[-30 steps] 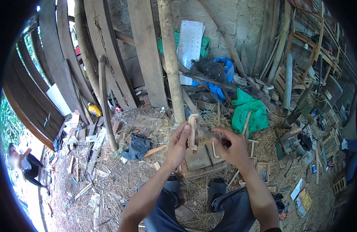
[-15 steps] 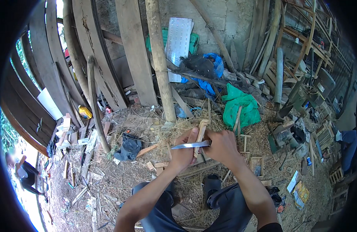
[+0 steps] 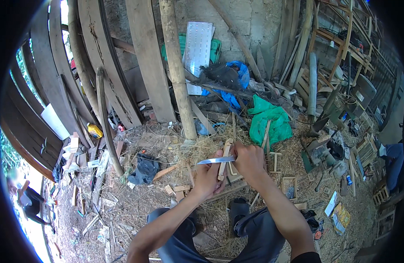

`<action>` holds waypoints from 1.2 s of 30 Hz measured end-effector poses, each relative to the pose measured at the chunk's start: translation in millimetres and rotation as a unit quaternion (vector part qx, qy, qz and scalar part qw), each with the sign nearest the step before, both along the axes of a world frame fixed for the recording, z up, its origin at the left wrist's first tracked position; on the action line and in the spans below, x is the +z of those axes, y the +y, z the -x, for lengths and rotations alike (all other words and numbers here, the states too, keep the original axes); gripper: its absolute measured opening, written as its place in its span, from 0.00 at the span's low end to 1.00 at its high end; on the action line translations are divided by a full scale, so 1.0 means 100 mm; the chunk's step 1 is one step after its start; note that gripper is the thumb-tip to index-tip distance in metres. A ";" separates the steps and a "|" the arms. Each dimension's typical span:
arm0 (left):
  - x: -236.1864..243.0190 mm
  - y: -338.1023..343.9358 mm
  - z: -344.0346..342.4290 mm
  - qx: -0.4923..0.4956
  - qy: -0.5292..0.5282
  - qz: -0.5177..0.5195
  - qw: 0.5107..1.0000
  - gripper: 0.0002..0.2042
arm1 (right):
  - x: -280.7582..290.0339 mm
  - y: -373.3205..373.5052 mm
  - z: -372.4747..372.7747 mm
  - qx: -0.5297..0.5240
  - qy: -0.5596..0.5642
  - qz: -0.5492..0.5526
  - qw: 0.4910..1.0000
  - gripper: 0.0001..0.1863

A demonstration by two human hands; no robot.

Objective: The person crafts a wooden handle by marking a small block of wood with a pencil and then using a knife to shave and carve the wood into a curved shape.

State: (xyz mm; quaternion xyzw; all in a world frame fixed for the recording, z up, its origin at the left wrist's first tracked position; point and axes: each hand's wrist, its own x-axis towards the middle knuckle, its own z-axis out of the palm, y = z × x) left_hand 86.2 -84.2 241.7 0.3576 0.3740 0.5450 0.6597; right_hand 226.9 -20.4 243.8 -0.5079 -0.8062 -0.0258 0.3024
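Swung inward, the right hand, grip closed round a silver-bladed knife, should angle clear of the left hand clasping a pale, slim wooden bar.

A narrow, pale wooden piece slants rightward at its top — a silvery knife crossing it, tip leftward.

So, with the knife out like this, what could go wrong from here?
Two risks stand out. The knife crosses the wood piece, its blade passing in front of the left grip in this view, so a slip by the right grip could cut it. The wood also looks held in mid-air, so it might twist under pressure.
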 end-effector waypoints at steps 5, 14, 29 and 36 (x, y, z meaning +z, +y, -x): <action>-0.02 -0.03 0.02 -0.020 -0.042 -0.012 0.999 0.17 | 0.05 0.08 -0.11 0.009 0.015 0.028 0.999 0.02; 0.12 -0.05 0.06 -0.026 -0.017 0.021 0.999 0.18 | 0.07 0.21 -0.24 -0.052 0.002 0.044 0.998 0.03; -0.15 0.35 0.30 0.145 0.174 -0.133 0.965 0.17 | 0.03 0.11 -0.15 0.147 0.373 0.201 0.894 0.14; -0.02 0.23 0.25 0.112 0.280 -0.198 0.933 0.19 | 0.06 0.07 0.01 0.159 0.457 0.272 0.831 0.15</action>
